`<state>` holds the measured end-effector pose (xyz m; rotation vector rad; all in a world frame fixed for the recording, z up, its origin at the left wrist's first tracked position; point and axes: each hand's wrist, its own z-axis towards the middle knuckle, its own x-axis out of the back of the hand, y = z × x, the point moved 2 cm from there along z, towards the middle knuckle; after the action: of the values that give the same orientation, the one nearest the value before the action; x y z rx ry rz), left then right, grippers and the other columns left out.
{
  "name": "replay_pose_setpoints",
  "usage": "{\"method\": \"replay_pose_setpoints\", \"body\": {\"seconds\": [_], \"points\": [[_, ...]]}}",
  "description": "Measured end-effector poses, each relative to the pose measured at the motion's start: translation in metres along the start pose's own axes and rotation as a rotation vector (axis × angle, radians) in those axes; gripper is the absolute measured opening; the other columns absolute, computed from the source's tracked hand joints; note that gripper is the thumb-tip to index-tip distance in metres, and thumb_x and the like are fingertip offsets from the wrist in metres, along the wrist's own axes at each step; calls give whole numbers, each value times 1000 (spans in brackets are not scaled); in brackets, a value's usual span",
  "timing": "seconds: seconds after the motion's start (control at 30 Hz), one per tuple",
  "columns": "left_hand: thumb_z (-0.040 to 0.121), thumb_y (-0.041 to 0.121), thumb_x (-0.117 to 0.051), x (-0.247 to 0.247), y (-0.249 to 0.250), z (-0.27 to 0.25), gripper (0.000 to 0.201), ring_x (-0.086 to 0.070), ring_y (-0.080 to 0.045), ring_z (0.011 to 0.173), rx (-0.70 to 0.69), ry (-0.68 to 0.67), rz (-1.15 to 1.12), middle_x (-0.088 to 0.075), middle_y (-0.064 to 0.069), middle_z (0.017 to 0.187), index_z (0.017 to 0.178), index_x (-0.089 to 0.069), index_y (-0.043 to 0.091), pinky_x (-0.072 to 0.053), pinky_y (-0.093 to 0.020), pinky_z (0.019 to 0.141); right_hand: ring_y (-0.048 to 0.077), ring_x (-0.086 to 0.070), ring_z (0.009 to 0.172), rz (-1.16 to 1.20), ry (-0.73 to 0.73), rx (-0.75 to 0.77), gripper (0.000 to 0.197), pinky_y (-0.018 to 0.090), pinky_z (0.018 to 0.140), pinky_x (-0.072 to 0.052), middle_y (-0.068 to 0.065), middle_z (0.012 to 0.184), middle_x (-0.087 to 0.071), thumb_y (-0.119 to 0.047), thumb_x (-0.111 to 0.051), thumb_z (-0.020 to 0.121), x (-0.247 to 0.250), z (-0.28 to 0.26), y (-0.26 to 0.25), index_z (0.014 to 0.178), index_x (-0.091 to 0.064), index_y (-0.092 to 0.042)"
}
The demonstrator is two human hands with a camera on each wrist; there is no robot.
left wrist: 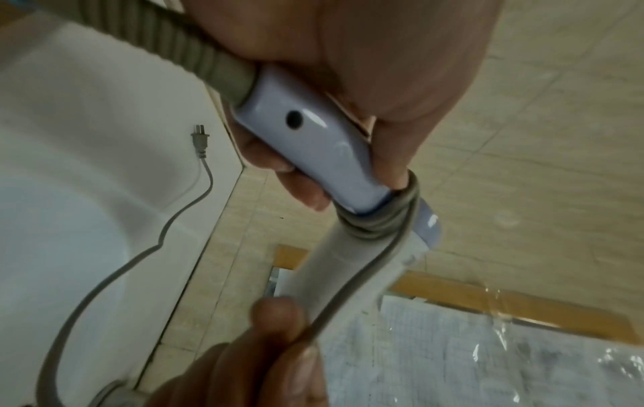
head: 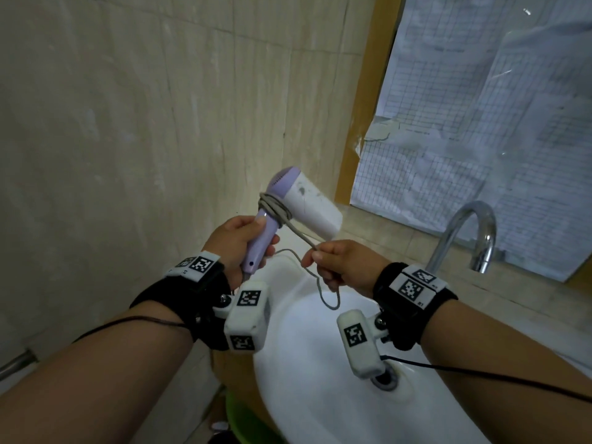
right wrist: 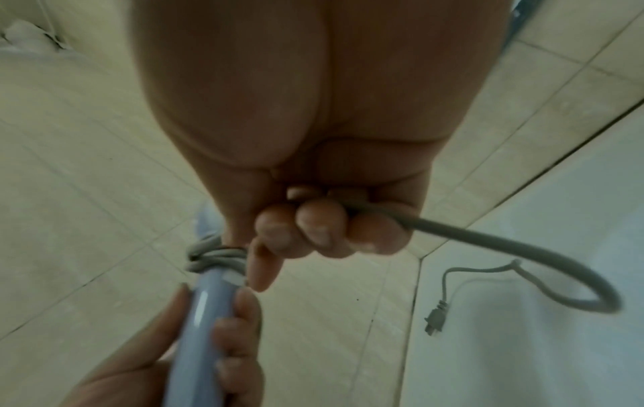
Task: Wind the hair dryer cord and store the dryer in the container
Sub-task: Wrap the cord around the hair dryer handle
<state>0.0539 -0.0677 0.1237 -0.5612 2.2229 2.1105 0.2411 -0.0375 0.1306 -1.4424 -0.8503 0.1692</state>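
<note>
Currently my left hand [head: 232, 243] is wrapped round the lilac handle of the hair dryer [head: 298, 203], thumb laid along it, holding it in the air above the near rim of the white sink [head: 320, 379]. My right hand [head: 342, 267] is closed on the grey cord [head: 301, 240], pinching it just beside the handle; the two hands are near each other but not touching. Several turns of cord already sit bunched where handle meets body. From the right hand the loose remainder drops in a loop over the basin, and the plug [left wrist: 199, 143] lies flat on the sink surface. Judgement: the dryer looks like light, hard, smooth plastic, so the handle is the sound place to grip, and it could slip if held loosely. The cord is soft and springy, holds kinks, and the turns may slide down the handle unless kept taut. Long axis of the handle runs up and away from me, tilted; the white barrel points right, toward the papered window [head: 480, 123], nozzle slightly down. A chrome tap [head: 464, 232] stands at the sink's far right. No container identified in any view; winding is partly done.
</note>
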Motion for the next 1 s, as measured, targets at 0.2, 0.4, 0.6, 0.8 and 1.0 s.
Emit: {"method": "replay_pose_setpoints", "body": {"seconds": [0.2,0.4,0.6,0.8,1.0], "points": [[97,22,-37,6,0,-7,22,-59,-14,46,-43,-163,-108,-69,-8,66,91,-54,10,-48,-20,46,13,-43,47,-35,86,-35,31,27,60,-41,2,52,-44,-27,-53,90,6,-1,7,62,-65,-19],[77,25,-47,7,1,-15,26,-55,-19,43,-50,-372,-81,-67,-12,62,92,-54,4,-45,-22,43,23,-48,66,-227,228,-220,5,35,61,-41,21,73,-56,-8,-56,71,32,11,36,73,-59,-5],[45,39,-86,5,5,-16,71,-56,-23,43,-7,-604,-46,-65,-19,63,95,-53,0,-46,-25,42,15,-54,79,-172,157,-133,18,23,76,-50,-6,79,-55,-3,-47,92,32,-7,2,97,-64,-8],[53,27,-75,-1,19,-18,32,-62,-22,52,11,-661,457,-72,-14,67,81,-66,16,-49,-32,53,15,-47,64,-443,131,-138,24,28,66,-42,7,68,-56,-10,-66,81,58,-4,-19,60,-63,-20],[65,37,-72,-19,17,-14,24,-68,-9,66,-115,-473,1290,-77,-2,82,87,-63,36,-57,-32,78,7,-46,56,-688,106,-134,23,23,61,-40,-8,58,-53,-30,-71,78,50,1,-36,60,-58,-24]]}}
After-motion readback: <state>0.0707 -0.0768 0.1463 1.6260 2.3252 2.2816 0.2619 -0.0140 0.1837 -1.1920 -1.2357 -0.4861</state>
